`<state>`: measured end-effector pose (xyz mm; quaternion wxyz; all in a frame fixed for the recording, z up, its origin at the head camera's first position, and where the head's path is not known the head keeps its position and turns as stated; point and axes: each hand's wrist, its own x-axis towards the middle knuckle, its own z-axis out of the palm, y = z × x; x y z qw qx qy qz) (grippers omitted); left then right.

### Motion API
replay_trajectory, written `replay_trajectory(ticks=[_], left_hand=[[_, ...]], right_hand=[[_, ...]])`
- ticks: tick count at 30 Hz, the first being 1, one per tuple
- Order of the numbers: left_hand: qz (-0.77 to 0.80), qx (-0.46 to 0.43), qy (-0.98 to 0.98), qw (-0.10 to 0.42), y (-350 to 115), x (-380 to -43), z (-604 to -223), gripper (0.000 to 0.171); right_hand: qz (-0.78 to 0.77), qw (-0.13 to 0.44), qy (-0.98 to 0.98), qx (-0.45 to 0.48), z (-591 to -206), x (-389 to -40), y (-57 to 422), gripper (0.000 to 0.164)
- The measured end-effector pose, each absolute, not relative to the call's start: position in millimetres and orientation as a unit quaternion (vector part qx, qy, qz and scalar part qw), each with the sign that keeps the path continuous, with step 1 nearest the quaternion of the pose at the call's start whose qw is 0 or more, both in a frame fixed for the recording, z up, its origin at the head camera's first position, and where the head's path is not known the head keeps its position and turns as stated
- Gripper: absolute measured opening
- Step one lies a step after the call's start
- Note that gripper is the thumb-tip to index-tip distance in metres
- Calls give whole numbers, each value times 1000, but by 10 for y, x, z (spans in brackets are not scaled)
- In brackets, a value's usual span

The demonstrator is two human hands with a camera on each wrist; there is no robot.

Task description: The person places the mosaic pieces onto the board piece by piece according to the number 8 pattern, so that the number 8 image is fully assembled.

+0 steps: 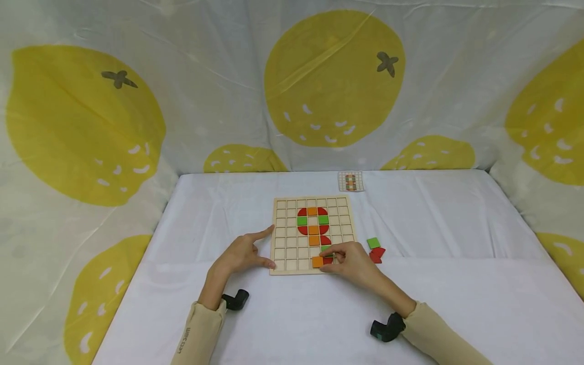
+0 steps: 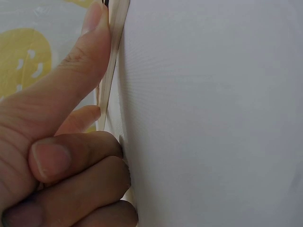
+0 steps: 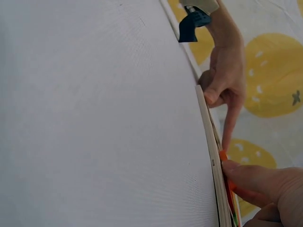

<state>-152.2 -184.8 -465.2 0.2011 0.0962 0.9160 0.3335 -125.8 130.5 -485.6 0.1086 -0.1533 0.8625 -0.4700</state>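
Observation:
A wooden grid board [image 1: 285,238] lies on the table with red, green and orange tiles set in its squares. My right hand [image 1: 353,261] pinches an orange square tile [image 1: 317,262] between thumb and fingers, low over the board's front rows. In the right wrist view that orange tile [image 3: 223,155] shows edge-on at the thumb tip. My left hand [image 1: 242,252] touches the board's left side, index finger at the edge and thumb at the front corner. The left wrist view shows its other fingers [image 2: 85,184] curled in beside the board edge [image 2: 113,56].
Right of the board lie a loose green square [image 1: 373,243] and red rounded pieces [image 1: 376,253]. A small pattern card [image 1: 351,181] lies behind the board, near the table's back edge. White cloth printed with yellow fruit hangs around the white-covered table [image 1: 296,319].

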Motion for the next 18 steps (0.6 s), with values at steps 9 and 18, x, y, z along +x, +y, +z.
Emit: replay_trajectory(ticks=[9, 18], left_hand=[[333, 90, 917, 200, -1839, -1527, -4644, 108], [332, 88, 918, 200, -1841, -1522, -4642, 108]], right_hand=[[-464, 106, 864, -164, -4854, -1255, 1307, 24], [-464, 103, 863, -171, -4870, -1243, 1291, 23]])
